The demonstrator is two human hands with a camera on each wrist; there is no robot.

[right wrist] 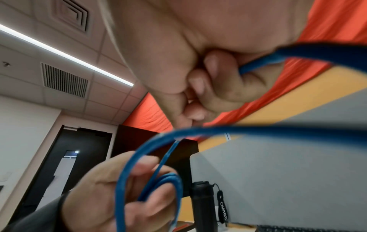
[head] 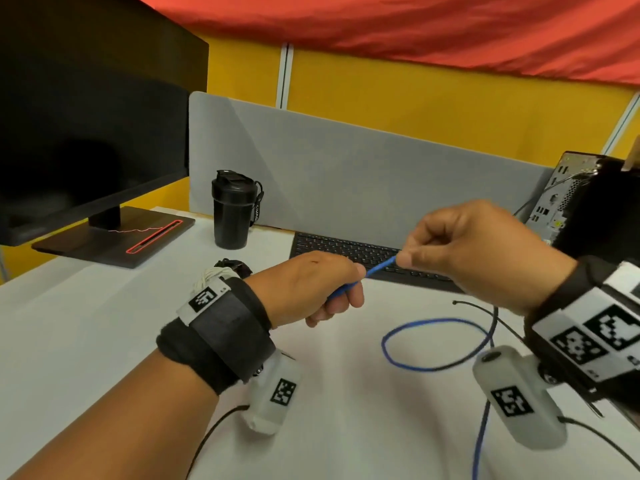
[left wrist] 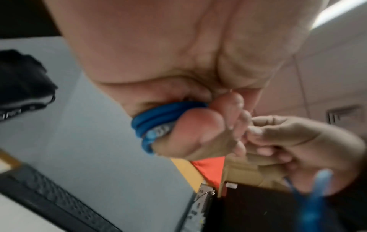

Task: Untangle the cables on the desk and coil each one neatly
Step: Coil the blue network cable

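A blue cable (head: 379,265) stretches taut between my two hands above the white desk (head: 86,323). My left hand (head: 341,296) grips a small bundle of blue cable turns (left wrist: 158,116), with a connector end showing among them. My right hand (head: 407,258) pinches the blue cable (right wrist: 256,66) between thumb and forefinger, the other fingers curled. The rest of the blue cable lies in a loose loop (head: 436,344) on the desk under my right wrist and trails off the near edge. A thin black cable (head: 485,311) crosses that loop.
A black keyboard (head: 346,247) lies just beyond my hands. A black shaker bottle (head: 232,209) stands by the grey divider (head: 346,168). A monitor on its stand (head: 114,233) is at the left, a computer case (head: 561,199) at the right. White and black bundled cords (head: 221,270) sit behind my left wrist.
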